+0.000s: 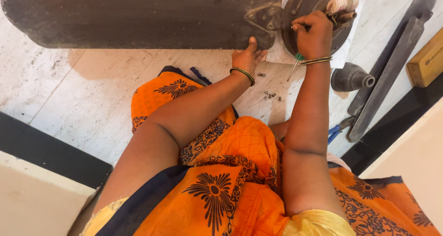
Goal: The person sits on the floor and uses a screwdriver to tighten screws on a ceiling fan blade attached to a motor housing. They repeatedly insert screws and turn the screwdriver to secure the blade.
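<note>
L hand (248,58) on fan blade (138,17)

Bright, even daylight fills the scene — no hard glare, only a mild sheen on the pale marble floor (92,102). A soft, warm-tinted shadow lies under the dark fan blade (138,17) along its lower edge, and the forearms cast faint shade on the orange cloth (240,143). Focus is sharp at centre; the small screws (270,95) are clear. The wide lens bends straight lines near the edges — the blade bows slightly.
</note>
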